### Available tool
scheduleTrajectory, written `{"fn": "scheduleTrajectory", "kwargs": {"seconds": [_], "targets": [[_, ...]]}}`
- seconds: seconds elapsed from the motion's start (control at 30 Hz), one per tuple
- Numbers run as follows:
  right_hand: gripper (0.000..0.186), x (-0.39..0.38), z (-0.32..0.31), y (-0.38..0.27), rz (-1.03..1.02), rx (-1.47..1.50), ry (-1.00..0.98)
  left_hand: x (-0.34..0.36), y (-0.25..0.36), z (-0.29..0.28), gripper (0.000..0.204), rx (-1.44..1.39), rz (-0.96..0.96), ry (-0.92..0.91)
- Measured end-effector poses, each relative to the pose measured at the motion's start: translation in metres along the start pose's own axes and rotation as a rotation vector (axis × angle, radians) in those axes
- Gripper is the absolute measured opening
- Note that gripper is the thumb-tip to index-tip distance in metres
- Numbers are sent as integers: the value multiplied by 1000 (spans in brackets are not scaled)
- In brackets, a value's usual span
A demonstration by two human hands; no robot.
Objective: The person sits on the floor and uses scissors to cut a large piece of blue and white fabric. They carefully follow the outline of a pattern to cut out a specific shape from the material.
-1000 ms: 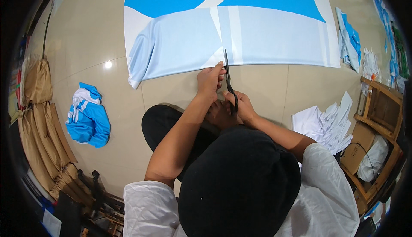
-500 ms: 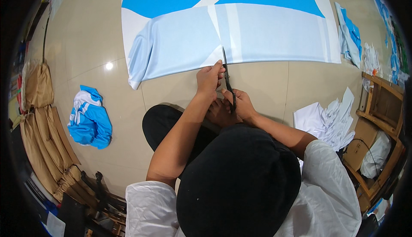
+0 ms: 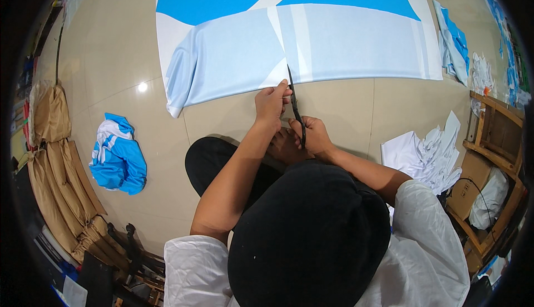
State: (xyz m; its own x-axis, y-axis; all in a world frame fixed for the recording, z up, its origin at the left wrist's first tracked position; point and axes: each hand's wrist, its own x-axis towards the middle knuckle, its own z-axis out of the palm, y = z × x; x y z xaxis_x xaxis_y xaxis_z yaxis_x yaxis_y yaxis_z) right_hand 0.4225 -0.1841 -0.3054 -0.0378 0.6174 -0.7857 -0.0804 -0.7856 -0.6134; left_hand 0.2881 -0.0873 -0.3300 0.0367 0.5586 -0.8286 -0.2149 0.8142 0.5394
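A large blue and white fabric (image 3: 239, 51) lies spread on the floor, its near part folded over with the pale underside up. My left hand (image 3: 272, 102) pinches the fabric's near edge, just left of the scissors. In my right hand (image 3: 312, 134) are black-handled scissors (image 3: 295, 101), pointing away from me. Their blades reach over the fabric's near edge, beside the pale stripe where a narrow white wedge shows. Whether the blades are apart is hard to make out. My bare foot (image 3: 286, 144) rests just under my hands.
Crumpled blue and white cloth (image 3: 119, 159) lies on the left floor. To the right are white fabric scraps (image 3: 420, 157), a folded blue and white piece (image 3: 453, 43) and a wooden frame (image 3: 495, 134) with a cardboard box (image 3: 469, 194). Brown cloth bundles (image 3: 61, 190) stand at the left edge.
The scissors and both hands stay almost in place at the fabric's edge. The whole view has shifted very slightly.
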Motion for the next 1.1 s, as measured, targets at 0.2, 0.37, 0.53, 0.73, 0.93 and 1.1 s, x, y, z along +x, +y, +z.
{"fn": "scheduleTrajectory", "kwargs": {"seconds": [0.2, 0.37, 0.53, 0.73, 0.93, 1.1], "targets": [[40, 5, -2, 3, 11, 128, -5, -2, 1, 4, 34, -41, 7, 62], [39, 13, -1, -3, -9, 230, -28, -1, 2, -2, 35, -38, 16, 36], [39, 17, 0, -13, -12, 238, -54, -3, 3, -2, 37, -44, -1, 43], [31, 19, 3, -26, -15, 221, -30, -7, 5, 0, 37, -53, -3, 64], [34, 30, -3, -23, -33, 177, -13, -8, 7, 2, 37, -53, 0, 79], [35, 31, 1, -26, -22, 172, -1, -10, 7, 1, 38, -71, 5, 84]]}}
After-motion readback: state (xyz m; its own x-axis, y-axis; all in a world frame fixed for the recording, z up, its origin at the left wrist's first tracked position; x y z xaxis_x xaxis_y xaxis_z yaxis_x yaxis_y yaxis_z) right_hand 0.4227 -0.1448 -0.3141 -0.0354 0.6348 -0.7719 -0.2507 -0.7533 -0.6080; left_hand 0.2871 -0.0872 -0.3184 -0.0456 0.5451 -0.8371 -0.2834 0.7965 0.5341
